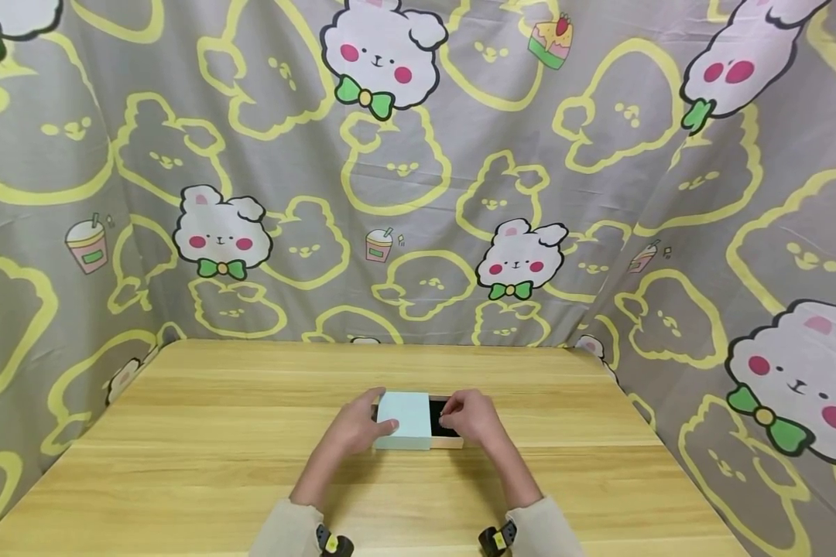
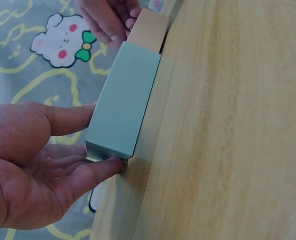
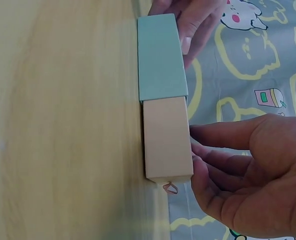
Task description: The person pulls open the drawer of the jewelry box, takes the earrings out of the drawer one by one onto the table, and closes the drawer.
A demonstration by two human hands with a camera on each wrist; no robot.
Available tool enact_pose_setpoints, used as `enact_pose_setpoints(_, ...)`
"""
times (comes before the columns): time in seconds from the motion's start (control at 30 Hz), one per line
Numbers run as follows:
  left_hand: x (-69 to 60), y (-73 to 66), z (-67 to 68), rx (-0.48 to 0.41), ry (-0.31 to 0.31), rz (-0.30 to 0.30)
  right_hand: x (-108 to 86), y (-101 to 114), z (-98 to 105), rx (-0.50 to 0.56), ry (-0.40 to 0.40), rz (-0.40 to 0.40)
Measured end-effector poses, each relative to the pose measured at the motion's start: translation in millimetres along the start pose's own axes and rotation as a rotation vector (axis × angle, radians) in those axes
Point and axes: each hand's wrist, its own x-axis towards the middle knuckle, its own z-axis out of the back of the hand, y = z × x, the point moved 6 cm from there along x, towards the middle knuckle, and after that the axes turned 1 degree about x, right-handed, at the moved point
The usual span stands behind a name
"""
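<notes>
A small slide-out drawer box lies on the table, its mint-green sleeve (image 1: 404,418) covering the left part. The peach drawer (image 3: 168,140) juts out on the right and shows a black inside in the head view. My left hand (image 1: 356,424) grips the sleeve at its left end, thumb over the top and front, other fingers at the end and back. My right hand (image 1: 471,416) is over the open drawer, with thumb and fingertips bent together at the black inside. A tiny pale speck shows by those fingertips; whether they pinch something cannot be made out.
The box sits on a wooden table (image 1: 251,480). A grey curtain (image 1: 418,302) with cartoon bunnies hangs behind and along both sides. A small ribbon loop (image 3: 171,188) sticks out of the drawer's end.
</notes>
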Motion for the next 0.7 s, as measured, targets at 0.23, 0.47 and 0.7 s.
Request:
enact_pose_setpoints(0.23, 0.8, 0.6, -0.3, 0.002, 0.001, -0.003, -0.5, 2.2, -2.3, -0.042, 0.01, 0.008)
enact_pose_setpoints(0.47, 0.7, 0.3, 0.7, 0.01, 0.0, -0.001, -0.6, 3.1, -4.8, -0.066, 0.02, 0.004)
enact_pose_setpoints(0.7, 0.1, -0.1, 1.5, 0.015, -0.003, -0.007, -0.7, 2.7, -5.9, -0.074, 0.011, -0.004)
